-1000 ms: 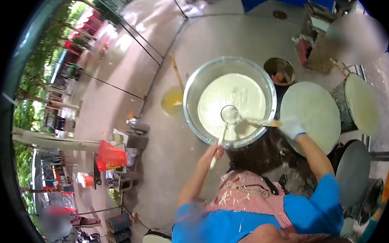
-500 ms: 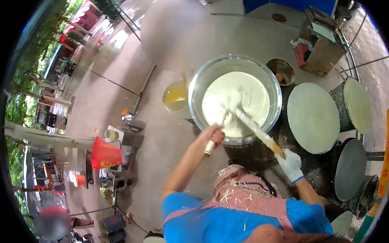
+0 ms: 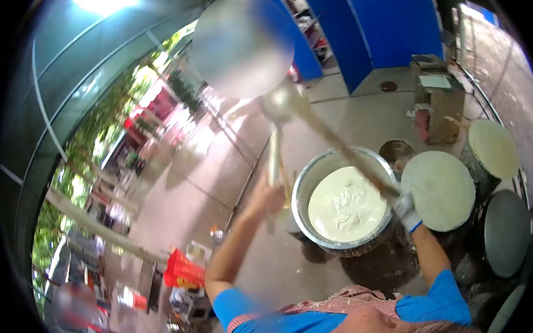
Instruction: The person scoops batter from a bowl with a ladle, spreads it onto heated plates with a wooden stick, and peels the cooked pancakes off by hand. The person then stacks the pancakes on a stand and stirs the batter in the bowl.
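While I watch through the head camera, the left hand (image 3: 268, 199) is bare and closed round the metal handle of the ladle (image 3: 280, 103); the handle stands nearly upright, and the ladle's bowl is high above the hand, up and to the left of the basin (image 3: 299, 194); I cannot tell whether the bowl carries anything, as it is blurred. The right hand (image 3: 406, 211) wears a white glove and grips the lower end of the wooden stick (image 3: 343, 148); the stick slants up and leftward over the basin, and its far end meets the ladle's bowl. The basin is a wide metal one on the ground in front of the person, between the two arms; it is filled with pale batter (image 3: 344, 205), whose surface looks lumpy.

Just beside the gloved hand, to the right of the basin, a round griddle (image 3: 439, 190) is covered with a pale sheet; a second covered griddle (image 3: 495, 148) sits further right, and a dark griddle (image 3: 505, 233) is nearer the person. A small pot (image 3: 396, 150) stands behind the basin, touching or nearly touching its rim; a wooden crate (image 3: 436, 105) and blue panels (image 3: 394, 30) lie beyond; a red container (image 3: 183, 272) sits well apart at lower left.
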Motion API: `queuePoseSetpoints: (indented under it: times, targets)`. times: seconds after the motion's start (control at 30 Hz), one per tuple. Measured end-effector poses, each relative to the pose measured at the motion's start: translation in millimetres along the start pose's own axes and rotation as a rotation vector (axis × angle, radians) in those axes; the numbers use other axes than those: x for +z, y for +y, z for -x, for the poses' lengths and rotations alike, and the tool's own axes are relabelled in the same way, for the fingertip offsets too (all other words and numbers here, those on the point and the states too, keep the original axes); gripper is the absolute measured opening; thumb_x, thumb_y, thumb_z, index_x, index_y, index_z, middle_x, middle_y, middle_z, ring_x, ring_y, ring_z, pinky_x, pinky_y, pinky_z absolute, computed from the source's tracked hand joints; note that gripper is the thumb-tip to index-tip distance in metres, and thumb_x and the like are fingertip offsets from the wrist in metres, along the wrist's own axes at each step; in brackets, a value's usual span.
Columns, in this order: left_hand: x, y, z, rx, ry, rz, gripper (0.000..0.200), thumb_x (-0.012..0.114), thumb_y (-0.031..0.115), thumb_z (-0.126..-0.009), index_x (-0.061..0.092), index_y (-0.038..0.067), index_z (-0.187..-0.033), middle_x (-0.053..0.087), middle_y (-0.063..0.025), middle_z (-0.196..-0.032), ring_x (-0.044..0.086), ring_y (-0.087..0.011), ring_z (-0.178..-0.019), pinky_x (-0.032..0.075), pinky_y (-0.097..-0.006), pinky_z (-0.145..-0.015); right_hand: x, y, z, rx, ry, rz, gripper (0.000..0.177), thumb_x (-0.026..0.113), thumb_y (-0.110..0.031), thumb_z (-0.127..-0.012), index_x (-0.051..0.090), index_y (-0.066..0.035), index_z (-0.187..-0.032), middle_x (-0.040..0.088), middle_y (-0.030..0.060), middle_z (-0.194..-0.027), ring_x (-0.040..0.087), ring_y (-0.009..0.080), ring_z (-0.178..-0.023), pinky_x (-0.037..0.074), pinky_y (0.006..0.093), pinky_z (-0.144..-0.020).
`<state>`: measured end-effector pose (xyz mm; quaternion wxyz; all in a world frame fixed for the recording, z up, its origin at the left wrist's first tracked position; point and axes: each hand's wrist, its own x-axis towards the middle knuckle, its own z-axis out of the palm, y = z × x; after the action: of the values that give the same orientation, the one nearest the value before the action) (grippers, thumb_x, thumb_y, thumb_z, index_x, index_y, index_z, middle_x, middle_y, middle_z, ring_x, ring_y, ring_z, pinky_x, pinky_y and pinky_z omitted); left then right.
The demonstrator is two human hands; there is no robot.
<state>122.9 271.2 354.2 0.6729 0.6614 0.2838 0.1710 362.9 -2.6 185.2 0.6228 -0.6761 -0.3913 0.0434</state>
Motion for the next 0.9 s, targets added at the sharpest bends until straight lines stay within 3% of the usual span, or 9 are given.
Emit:
queuePoseSetpoints:
  times: [0.07, 0.13, 0.23, 0.37, 0.47, 0.53, 0.67, 0.77, 0.9]
  targets:
    - [17.6, -52.4, 10.0, -0.374, 0.038, 0.088, 0.022, 0.056, 0.018, -0.088, 0.049, 0.006, -0.105, 0.041, 0.0016, -0.061, 0.042, -0.0080, -0.045, 0.034, -0.0240, -0.034, 13.1, 65.9, 56.8, 0.435, -0.128, -0.016, 0.043, 0.072, -0.038, -0.071, 0.069, -0.003, -0.096, 0.067, 0.0141, -0.085, 0.063, 0.0219, -0.083, 0.048, 0.0347, -0.073]
    - [-11.3, -115.3, -26.4, -0.891, -0.376, 1.090, 0.017, 0.054, 0.018, -0.091, 0.044, 0.008, -0.081, 0.038, 0.0028, -0.059, 0.038, -0.0066, -0.044, 0.032, -0.0206, -0.034, -5.3, 53.9, 104.7, 0.707, -0.135, 0.221, 0.041, 0.073, -0.041, -0.069, 0.071, -0.004, -0.085, 0.067, 0.0126, -0.072, 0.064, 0.0210, -0.071, 0.048, 0.0350, -0.065]
    - [15.7, -114.6, -15.0, -0.918, -0.339, 0.798, 0.026, 0.052, 0.015, -0.092, 0.036, 0.013, -0.072, 0.034, 0.0026, -0.059, 0.031, -0.0059, -0.041, 0.027, -0.0173, -0.031, -55.4, -3.4, 142.9, 0.693, -0.107, 0.478, 0.039, 0.073, -0.041, -0.069, 0.070, -0.004, -0.080, 0.064, 0.0098, -0.064, 0.061, 0.0162, -0.059, 0.045, 0.0319, -0.056]
    - [110.0, -79.8, 20.8, -0.449, -0.422, 0.259, 0.066, 0.048, 0.011, -0.088, 0.013, 0.032, -0.140, 0.035, 0.0000, -0.062, 0.032, -0.0092, -0.039, 0.025, -0.0199, -0.028, -95.2, -39.8, 177.2, 0.656, 0.171, 0.041, 0.028, 0.072, -0.030, -0.077, 0.068, -0.002, -0.082, 0.059, 0.0038, -0.061, 0.053, 0.0096, -0.054, 0.043, 0.0279, -0.052]
    - [173.0, -112.7, 16.6, -0.539, -0.613, 0.294, 0.005, 0.049, 0.016, -0.089, 0.049, 0.011, -0.090, 0.031, 0.0046, -0.054, 0.032, -0.0076, -0.039, 0.023, -0.0201, -0.029, -112.6, -17.3, 225.3, 0.848, 0.183, -0.048, 0.030, 0.072, -0.032, -0.078, 0.069, -0.006, -0.092, 0.062, 0.0014, -0.069, 0.056, 0.0097, -0.057, 0.046, 0.0257, -0.050]
    - [216.0, -143.8, 2.5, -1.179, -0.742, 0.750, 0.011, 0.047, 0.014, -0.091, 0.044, 0.008, -0.082, 0.036, 0.0024, -0.059, 0.034, -0.0049, -0.043, 0.029, -0.0174, -0.032, -132.3, -14.0, 283.4, 0.939, 0.175, 0.115, 0.039, 0.068, -0.041, -0.079, 0.068, -0.005, -0.095, 0.062, 0.0040, -0.067, 0.057, 0.0129, -0.057, 0.047, 0.0295, -0.053]
    - [347.4, -203.3, 50.7, -0.582, -0.695, 0.030, 0.015, 0.046, 0.012, -0.091, 0.050, -0.003, -0.092, 0.043, -0.0005, -0.058, 0.043, -0.0107, -0.042, 0.040, -0.0192, -0.037, -173.0, 4.8, 456.2, 0.850, 0.339, 0.446, 0.043, 0.065, -0.050, -0.076, 0.069, -0.008, -0.085, 0.063, 0.0136, -0.068, 0.058, 0.0245, -0.055, 0.045, 0.0363, -0.054]
    - [447.3, -237.8, 62.2, -1.689, -0.793, 0.999, 0.012, 0.043, 0.008, -0.091, 0.045, -0.004, -0.095, 0.044, -0.0012, -0.059, 0.041, -0.0093, -0.040, 0.038, -0.0218, -0.036, -213.5, -18.1, 561.4, 0.836, 0.504, 0.820, 0.040, 0.066, -0.045, -0.076, 0.068, -0.006, -0.081, 0.063, 0.0158, -0.071, 0.061, 0.0292, -0.062, 0.047, 0.0385, -0.057]
    - [567.9, -225.1, 77.2, -1.723, -1.144, 0.895, 0.010, 0.044, 0.012, -0.092, 0.041, 0.007, -0.084, 0.036, 0.0006, -0.056, 0.031, -0.0111, -0.037, 0.030, -0.0283, -0.034, -293.5, -77.4, 582.1, 1.216, 0.819, 0.975, 0.038, 0.064, -0.039, -0.079, 0.067, -0.002, -0.092, 0.065, 0.0190, -0.085, 0.062, 0.0350, -0.081, 0.049, 0.0391, -0.070]
